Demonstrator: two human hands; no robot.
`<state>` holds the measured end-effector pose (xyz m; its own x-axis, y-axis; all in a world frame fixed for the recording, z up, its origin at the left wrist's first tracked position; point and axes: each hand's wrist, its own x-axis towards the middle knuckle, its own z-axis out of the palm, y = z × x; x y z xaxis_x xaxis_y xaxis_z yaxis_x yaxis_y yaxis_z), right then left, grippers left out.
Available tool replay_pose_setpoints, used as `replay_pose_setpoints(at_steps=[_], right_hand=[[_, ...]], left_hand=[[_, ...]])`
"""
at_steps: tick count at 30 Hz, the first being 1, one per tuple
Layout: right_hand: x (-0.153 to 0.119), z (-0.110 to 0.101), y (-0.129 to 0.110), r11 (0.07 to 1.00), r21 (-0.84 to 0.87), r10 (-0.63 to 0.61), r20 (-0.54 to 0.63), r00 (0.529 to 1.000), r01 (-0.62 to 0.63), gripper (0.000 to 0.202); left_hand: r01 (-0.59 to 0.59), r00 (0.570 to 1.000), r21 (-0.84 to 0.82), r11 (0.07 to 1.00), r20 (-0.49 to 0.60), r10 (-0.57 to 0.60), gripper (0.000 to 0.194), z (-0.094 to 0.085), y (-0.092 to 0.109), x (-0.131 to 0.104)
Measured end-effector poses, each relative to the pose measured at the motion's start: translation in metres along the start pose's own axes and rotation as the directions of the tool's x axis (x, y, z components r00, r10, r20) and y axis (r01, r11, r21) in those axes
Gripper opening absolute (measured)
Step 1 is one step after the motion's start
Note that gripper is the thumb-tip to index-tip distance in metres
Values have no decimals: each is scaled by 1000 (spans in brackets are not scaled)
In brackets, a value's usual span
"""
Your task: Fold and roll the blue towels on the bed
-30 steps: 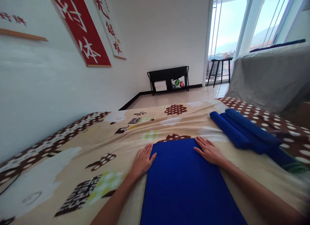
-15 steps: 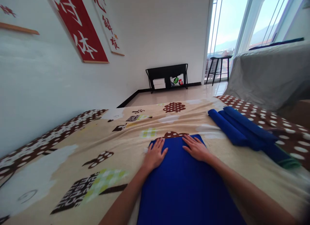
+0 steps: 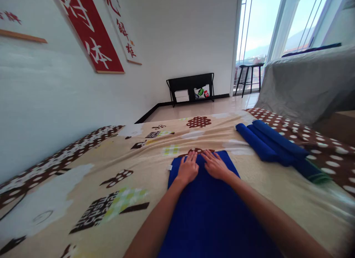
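The blue cloth (image 3: 210,213) is lying flat on the patterned blanket (image 3: 155,165), its near end running out of view. The left hand (image 3: 188,170) and right hand (image 3: 215,165) are resting palm-down near its far edge, close together, each grip loosely spread and pinching nothing. Because both are bearing on the middle, the far corners are going unheld and could be lifting or skewing. The blanket is creasing just beyond, so uneven pushing could be rucking the cloth or dragging both along.
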<state>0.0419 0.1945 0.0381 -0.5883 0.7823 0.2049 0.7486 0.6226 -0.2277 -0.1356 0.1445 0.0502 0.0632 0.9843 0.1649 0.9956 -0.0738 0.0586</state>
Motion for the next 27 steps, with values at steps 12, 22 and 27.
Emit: replay_pose_setpoints(at_steps=[12, 22, 27], right_hand=[[-32, -9, 60, 987, -28, 156, -26, 987, -156, 69], [-98, -3, 3, 1000, -15, -21, -41, 999, 21, 61], [-149, -20, 17, 990, -141, 2, -167, 986, -26, 63]], left_hand=[[104, 995, -2, 995, 8, -104, 62, -3, -37, -31], [-85, 994, -22, 996, 64, 86, 56, -15, 13, -104], [3, 999, 182, 983, -38, 4, 51, -29, -12, -162]])
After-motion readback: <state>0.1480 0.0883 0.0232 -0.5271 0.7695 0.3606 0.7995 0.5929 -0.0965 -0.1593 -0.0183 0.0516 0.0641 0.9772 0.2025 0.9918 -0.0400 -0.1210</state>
